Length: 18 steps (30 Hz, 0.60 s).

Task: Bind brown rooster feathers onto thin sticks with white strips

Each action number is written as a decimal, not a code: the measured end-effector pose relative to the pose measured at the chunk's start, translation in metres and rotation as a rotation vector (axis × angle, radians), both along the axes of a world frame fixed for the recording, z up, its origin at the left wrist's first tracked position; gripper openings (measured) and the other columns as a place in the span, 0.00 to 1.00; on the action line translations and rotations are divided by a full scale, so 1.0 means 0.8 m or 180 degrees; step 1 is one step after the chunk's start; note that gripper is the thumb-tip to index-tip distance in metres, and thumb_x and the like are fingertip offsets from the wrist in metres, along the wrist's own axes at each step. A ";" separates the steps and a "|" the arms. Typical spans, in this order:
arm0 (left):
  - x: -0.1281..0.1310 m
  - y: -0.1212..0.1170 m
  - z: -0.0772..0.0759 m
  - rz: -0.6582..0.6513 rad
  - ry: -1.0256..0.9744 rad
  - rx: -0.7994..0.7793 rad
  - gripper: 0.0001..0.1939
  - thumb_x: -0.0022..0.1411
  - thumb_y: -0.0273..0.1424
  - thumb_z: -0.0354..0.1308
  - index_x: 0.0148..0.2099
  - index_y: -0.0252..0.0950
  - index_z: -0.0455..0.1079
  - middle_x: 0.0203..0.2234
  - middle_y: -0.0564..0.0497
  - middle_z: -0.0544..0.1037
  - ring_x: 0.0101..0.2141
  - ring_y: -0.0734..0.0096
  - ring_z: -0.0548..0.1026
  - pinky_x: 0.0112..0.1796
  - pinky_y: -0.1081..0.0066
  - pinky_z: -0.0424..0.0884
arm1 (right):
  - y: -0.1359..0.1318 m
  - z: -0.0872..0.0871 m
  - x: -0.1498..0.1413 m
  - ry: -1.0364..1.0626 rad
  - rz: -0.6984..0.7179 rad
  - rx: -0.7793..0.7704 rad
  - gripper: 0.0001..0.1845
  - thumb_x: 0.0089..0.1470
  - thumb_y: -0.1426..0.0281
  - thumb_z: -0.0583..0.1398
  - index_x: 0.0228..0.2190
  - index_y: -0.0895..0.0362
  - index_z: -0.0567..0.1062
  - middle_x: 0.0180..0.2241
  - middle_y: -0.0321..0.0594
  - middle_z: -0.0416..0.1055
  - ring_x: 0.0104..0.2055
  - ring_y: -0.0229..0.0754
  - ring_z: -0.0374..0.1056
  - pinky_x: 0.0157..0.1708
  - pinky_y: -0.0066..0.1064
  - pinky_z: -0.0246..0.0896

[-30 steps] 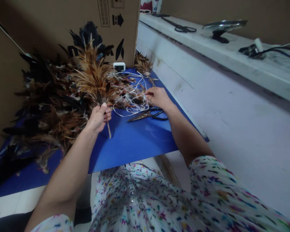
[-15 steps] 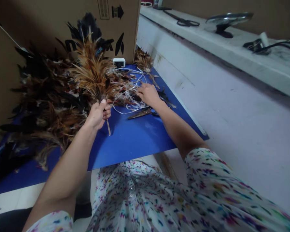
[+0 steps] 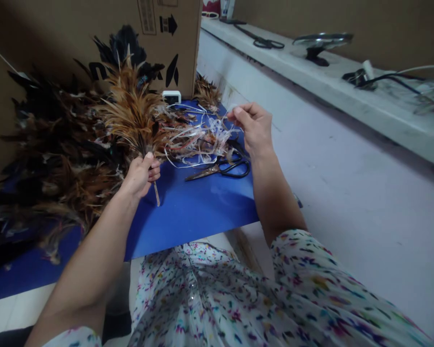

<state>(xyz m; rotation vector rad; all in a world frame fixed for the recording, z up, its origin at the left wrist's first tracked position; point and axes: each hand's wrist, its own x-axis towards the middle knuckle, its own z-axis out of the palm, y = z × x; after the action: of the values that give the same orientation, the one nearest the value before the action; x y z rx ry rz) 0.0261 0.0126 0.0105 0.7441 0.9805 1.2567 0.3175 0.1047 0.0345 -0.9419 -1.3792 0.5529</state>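
My left hand [image 3: 139,174] is wrapped round the thin stick of a feather duster [image 3: 132,108], held upright with brown feathers below and dark ones at the tip. The stick's bare end pokes out under my fist. My right hand [image 3: 255,125] is raised at the right, its fingers pinched on a thin white plastic string [image 3: 232,107]. A tangle of the same string [image 3: 202,137] lies below and left of it. Black-handled scissors [image 3: 222,169] with rusty blades rest on the blue tabletop [image 3: 191,212] between my hands.
Loose brown and black feathers [image 3: 58,159] heap over the table's left. A cardboard box [image 3: 183,29] stands behind, with a small white device [image 3: 171,97] and a feather bundle [image 3: 207,94] before it. The ledge [image 3: 332,67] at right holds another pair of scissors [image 3: 264,42] and cables.
My right hand has lifted from the string tangle up and to the right, drawing string with it. The scissors' handles now show. My left hand keeps hold of the feather duster.
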 end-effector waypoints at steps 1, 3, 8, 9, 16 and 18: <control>0.000 0.000 -0.001 -0.0006 0.0002 0.0002 0.14 0.71 0.27 0.49 0.30 0.34 0.56 0.18 0.60 0.59 0.13 0.88 0.51 0.15 0.85 0.47 | -0.002 0.002 0.003 0.0050 0.0024 -0.0012 0.19 0.54 0.52 0.65 0.29 0.55 0.74 0.28 0.34 0.75 0.30 0.34 0.72 0.34 0.28 0.70; -0.001 0.001 -0.002 -0.0019 0.0012 0.0000 0.14 0.70 0.29 0.52 0.30 0.35 0.56 0.18 0.60 0.60 0.13 0.89 0.51 0.15 0.85 0.47 | -0.007 0.004 0.006 0.0082 0.0101 -0.0066 0.19 0.53 0.51 0.65 0.30 0.55 0.74 0.27 0.34 0.75 0.28 0.33 0.72 0.31 0.27 0.70; 0.001 -0.001 -0.004 -0.0040 -0.0020 0.0000 0.13 0.69 0.29 0.53 0.31 0.35 0.57 0.18 0.61 0.59 0.14 0.89 0.51 0.15 0.85 0.47 | -0.024 0.002 -0.016 -0.0183 0.0377 -0.0198 0.19 0.53 0.51 0.65 0.32 0.55 0.74 0.27 0.35 0.76 0.25 0.32 0.70 0.27 0.25 0.69; 0.003 -0.002 -0.004 -0.0047 -0.0031 -0.0005 0.13 0.69 0.29 0.53 0.31 0.35 0.57 0.18 0.61 0.59 0.14 0.88 0.51 0.15 0.85 0.47 | -0.031 0.000 -0.026 -0.0289 0.0470 -0.0214 0.18 0.54 0.52 0.65 0.32 0.55 0.75 0.27 0.35 0.76 0.26 0.33 0.71 0.28 0.26 0.69; 0.008 -0.006 -0.001 -0.0124 0.0020 -0.0050 0.13 0.71 0.27 0.48 0.31 0.34 0.58 0.19 0.60 0.58 0.14 0.89 0.51 0.15 0.85 0.47 | -0.093 -0.006 -0.081 -0.2249 0.2068 -0.0112 0.09 0.59 0.66 0.61 0.32 0.57 0.80 0.35 0.39 0.80 0.40 0.40 0.75 0.45 0.33 0.67; 0.008 -0.006 -0.001 -0.0114 0.0025 -0.0036 0.14 0.72 0.26 0.46 0.31 0.33 0.58 0.19 0.60 0.58 0.14 0.89 0.51 0.15 0.85 0.47 | -0.094 -0.004 -0.075 -0.2410 0.2147 -0.0101 0.10 0.60 0.69 0.59 0.35 0.57 0.81 0.37 0.39 0.80 0.41 0.40 0.75 0.46 0.32 0.65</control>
<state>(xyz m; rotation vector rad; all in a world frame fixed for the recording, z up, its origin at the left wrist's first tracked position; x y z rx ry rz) 0.0325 0.0080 0.0093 0.7551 0.9760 1.2171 0.2575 0.0293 0.0317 -0.7147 -2.4147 0.7532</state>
